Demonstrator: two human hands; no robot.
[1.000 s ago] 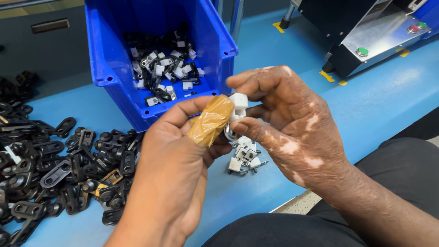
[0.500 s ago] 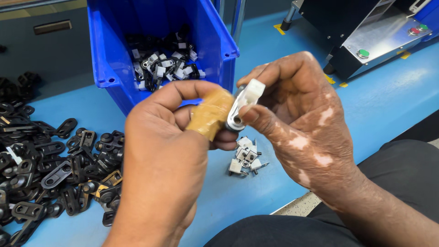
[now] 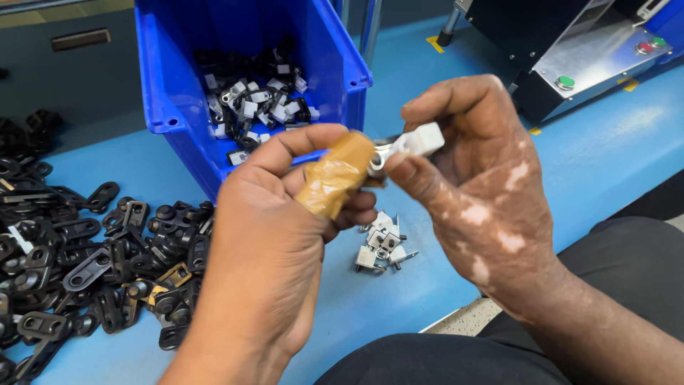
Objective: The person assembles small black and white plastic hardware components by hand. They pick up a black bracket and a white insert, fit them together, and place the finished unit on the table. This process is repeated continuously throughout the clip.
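Left of the blue bin (image 3: 342,64) we see black plastic parts (image 3: 92,249) heaped on the tabletop (image 3: 620,135). In front of the bin our left hand (image 3: 278,235), thumb wrapped in tan tape, and our right hand (image 3: 477,199) both close their fingers on one small white-and-metal part (image 3: 417,140). Below it lie loose white parts (image 3: 381,249). Right of the bin stands a black machine (image 3: 563,43)

The part (image 3: 420,139) in the grip is white with a silvery metal end. Tan tape (image 3: 335,175) wraps the left thumb. Beyond the grip, the bin (image 3: 342,64) is bright blue, holding black-and-white pieces (image 3: 256,100). Below the grip lie white clips (image 3: 381,249) on the light blue desk (image 3: 442,235); left of it, black links (image 3: 92,249).
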